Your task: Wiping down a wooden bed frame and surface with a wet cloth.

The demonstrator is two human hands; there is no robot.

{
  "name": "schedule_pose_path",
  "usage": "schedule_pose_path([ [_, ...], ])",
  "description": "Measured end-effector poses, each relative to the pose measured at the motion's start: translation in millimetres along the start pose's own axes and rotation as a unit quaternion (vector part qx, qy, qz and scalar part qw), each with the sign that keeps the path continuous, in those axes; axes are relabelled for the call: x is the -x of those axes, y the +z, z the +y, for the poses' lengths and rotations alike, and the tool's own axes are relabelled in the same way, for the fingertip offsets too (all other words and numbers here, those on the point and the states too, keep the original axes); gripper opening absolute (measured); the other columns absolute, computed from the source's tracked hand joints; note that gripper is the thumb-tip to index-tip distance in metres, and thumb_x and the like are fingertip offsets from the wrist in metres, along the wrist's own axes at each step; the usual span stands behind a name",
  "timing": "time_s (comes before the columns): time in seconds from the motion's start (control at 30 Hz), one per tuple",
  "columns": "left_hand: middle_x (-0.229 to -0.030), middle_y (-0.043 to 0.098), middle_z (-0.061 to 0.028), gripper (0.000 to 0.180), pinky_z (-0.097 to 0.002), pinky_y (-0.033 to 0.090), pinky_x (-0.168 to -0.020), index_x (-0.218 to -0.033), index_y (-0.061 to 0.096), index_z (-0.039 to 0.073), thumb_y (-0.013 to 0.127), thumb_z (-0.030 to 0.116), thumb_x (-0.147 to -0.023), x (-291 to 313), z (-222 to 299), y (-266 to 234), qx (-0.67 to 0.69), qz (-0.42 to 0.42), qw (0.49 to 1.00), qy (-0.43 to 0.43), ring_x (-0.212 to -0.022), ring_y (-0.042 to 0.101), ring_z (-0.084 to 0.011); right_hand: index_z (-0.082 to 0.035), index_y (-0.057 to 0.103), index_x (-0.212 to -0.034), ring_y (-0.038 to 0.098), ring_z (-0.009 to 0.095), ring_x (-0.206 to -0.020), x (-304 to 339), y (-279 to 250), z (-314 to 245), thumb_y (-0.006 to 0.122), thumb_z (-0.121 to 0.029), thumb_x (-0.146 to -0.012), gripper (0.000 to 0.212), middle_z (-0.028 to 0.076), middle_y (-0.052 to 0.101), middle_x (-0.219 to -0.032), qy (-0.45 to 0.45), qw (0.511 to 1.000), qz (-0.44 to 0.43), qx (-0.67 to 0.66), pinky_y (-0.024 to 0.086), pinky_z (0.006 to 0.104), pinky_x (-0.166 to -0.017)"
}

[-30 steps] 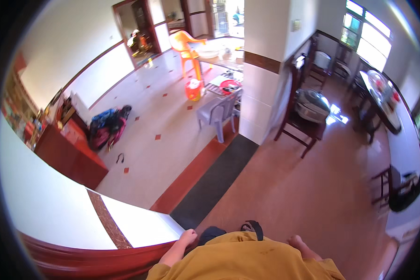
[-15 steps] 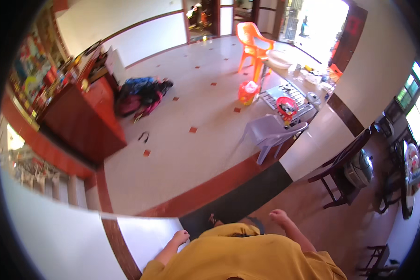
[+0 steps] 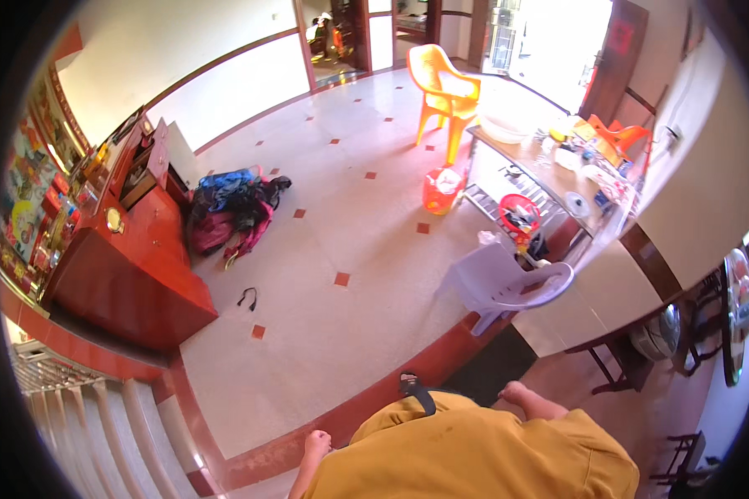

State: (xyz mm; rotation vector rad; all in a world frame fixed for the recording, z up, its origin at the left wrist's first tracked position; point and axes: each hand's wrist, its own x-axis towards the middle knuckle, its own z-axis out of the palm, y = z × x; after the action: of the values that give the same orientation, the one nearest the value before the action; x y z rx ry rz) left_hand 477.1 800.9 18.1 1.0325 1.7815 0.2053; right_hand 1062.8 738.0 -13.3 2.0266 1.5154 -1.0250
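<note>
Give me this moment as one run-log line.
left hand: nothing visibly held | right hand: nothing visibly held | ahead: lilac chair, red bin | left: dark heap on floor

Near, a matt mustard cloth shirt; left, a glossy reddish wooden cabinet. Toward the right, 1 smooth lilac plastic chair and, far, 1 shiny orange plastic chair — on smooth, glossy floor tiles.
</note>
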Motion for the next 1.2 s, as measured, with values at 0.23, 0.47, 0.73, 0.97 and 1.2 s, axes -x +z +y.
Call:
schedule_pose_path([
  [0.23,-0.081,0.063,-0.0191,0.023,-0.0388,0.048,-0.068,-0.087,0.062,0.0,0.056,0.019,-0.076,22,22,-22,0.026,0.113,0.993,-0.026,-0.078,0.063,-0.0284,-0.004,0.064,-0.085,0.058,0.034,-0.089,-159,-163,-133,0.051,-0.028,-0.076,0.029,0.019,0.062,-0.092,-0.288,0.91,0.066,0.29,0.047,0.0413,-0.078],
  [0.47,-0.091,0.062,-0.0196,0.034,-0.0412,0.046,-0.073,-0.087,0.065,0.004,0.055,0.034,-0.072,-25,-61,-34,0.044,0.065,0.994,-0.078,-0.085,0.059,-0.0358,-0.006,0.063,-0.076,0.061,0.03,-0.065,-194,-247,-397,0.054,-0.025,-0.072,0.022,0.018,0.062,-0.075,-0.252,0.954,0.155,-0.039,0.047,0.0403,-0.059],
  [0.73,-0.09,0.063,-0.0164,0.026,-0.0391,0.048,-0.076,-0.087,0.064,0.007,0.052,0.027,-0.075,-133,-190,-134,-0.148,0.194,0.969,0.03,-0.084,0.061,-0.0317,-0.002,0.063,-0.086,0.057,0.016,-0.062,-223,-215,-582,0.059,-0.028,-0.074,0.029,0.007,0.06,-0.068,-0.287,0.947,-0.144,-0.01,0.046,0.0322,-0.057],
  [0.97,-0.09,0.063,-0.0181,0.03,-0.0404,0.047,-0.078,-0.093,0.064,0.006,0.049,0.026,-0.076,-106,-99,-317,0.178,0.293,0.909,-0.239,-0.086,0.06,-0.0343,-0.005,0.064,-0.09,0.06,0.019,-0.065,-223,-265,-708,0.059,-0.035,-0.073,0.035,0.01,0.062,-0.072,-0.282,0.946,-0.114,0.108,0.047,0.0342,-0.06],
  [1.2,-0.081,0.064,-0.0174,0.029,-0.0393,0.048,-0.074,-0.084,0.066,0.005,0.051,0.027,-0.073,-142,-150,-290,0.153,0.267,0.922,-0.234,-0.08,0.062,-0.0328,-0.008,0.066,-0.089,0.058,0.031,-0.094,-438,-235,-817,0.058,-0.043,-0.072,0.04,0.016,0.063,-0.094,-0.361,0.878,-0.097,0.298,0.045,0.0373,-0.081],
])
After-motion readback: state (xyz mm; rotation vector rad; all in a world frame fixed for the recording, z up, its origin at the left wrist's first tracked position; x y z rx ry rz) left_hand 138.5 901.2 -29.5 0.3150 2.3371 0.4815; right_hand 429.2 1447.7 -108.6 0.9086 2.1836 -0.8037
